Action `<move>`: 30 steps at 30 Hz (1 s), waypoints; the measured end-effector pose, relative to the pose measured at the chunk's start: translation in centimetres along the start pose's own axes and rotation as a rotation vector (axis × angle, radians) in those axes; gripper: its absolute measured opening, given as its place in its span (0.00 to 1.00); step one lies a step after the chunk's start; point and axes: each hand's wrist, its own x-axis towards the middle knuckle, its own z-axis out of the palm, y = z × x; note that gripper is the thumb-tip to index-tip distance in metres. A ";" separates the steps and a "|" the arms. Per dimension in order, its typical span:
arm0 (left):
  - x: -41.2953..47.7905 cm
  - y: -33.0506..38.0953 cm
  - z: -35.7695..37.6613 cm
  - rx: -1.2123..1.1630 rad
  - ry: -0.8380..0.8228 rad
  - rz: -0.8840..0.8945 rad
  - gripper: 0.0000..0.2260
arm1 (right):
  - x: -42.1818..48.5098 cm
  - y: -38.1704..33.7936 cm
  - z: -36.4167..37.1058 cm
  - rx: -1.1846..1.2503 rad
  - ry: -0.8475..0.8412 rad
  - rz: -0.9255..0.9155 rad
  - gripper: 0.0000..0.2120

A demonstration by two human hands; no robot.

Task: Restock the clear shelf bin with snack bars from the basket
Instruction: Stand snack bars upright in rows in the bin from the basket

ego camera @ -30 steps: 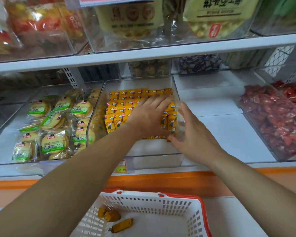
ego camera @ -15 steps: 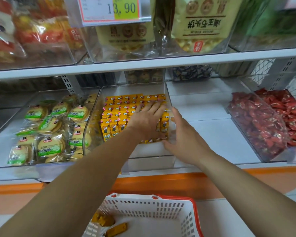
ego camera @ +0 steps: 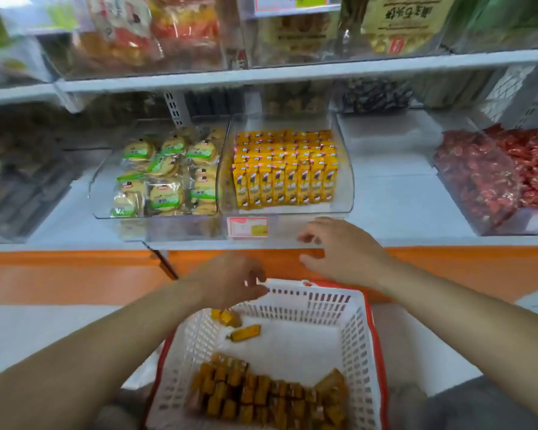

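The clear shelf bin [ego camera: 343, 187] on the middle shelf holds neat rows of yellow snack bars [ego camera: 284, 169]. Below it sits a white basket [ego camera: 353, 346] with a red rim; several more yellow snack bars [ego camera: 261, 395] lie at its near end and a few loose bars [ego camera: 244, 333] lie near its far left corner. My left hand [ego camera: 230, 282] hovers over the basket's far left corner with fingers loosely curled and nothing in it. My right hand [ego camera: 342, 254] hangs in front of the shelf edge, fingers relaxed and spread, holding nothing.
A clear bin of round green-labelled cakes [ego camera: 165, 175] stands left of the snack bar bin. A bin of red-wrapped sweets [ego camera: 494, 178] sits at the right. A price tag [ego camera: 247, 226] hangs on the shelf front. The upper shelf [ego camera: 292, 72] carries large snack bags.
Both hands have pulled back out of the shelf bin and dropped toward the basket. The view has tilted down, showing more of the basket.
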 end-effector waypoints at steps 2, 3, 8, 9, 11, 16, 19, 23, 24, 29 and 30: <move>0.0 -1.6 3.3 0.099 -0.179 -0.094 0.14 | -0.3 -0.4 3.7 -0.032 -0.181 -0.017 0.16; 0.2 -2.3 4.9 0.135 -0.255 -0.134 0.16 | -0.3 -0.3 5.9 -0.038 -0.274 -0.013 0.16; 2.7 -4.7 13.2 0.050 -0.371 -0.267 0.22 | -0.1 1.4 17.7 0.013 -0.615 0.119 0.16; 3.3 -5.0 14.8 -0.007 -0.348 -0.285 0.22 | -0.2 1.7 20.1 0.051 -0.642 0.154 0.16; 4.3 -6.2 17.9 -0.098 -0.261 -0.325 0.20 | -0.4 2.5 24.7 0.119 -0.687 0.213 0.18; 6.5 -10.0 24.0 -0.139 -0.151 -0.450 0.32 | -1.5 3.6 33.7 0.263 -0.849 0.343 0.24; 8.1 -11.8 27.0 -0.130 -0.143 -0.479 0.34 | -2.7 3.2 37.2 0.386 -0.972 0.378 0.27; 9.0 -13.3 30.7 -0.125 -0.232 -0.429 0.31 | -4.0 3.5 38.5 0.350 -1.047 0.224 0.34; 9.0 -13.6 31.4 -0.114 -0.244 -0.416 0.29 | -4.3 3.7 38.5 0.317 -1.044 0.194 0.34; 8.3 -14.6 32.7 -0.145 -0.354 -0.351 0.22 | -5.2 4.1 38.1 0.322 -0.981 0.218 0.26; 8.1 -14.7 32.5 -0.134 -0.385 -0.335 0.23 | -5.3 4.3 37.9 0.337 -0.968 0.243 0.25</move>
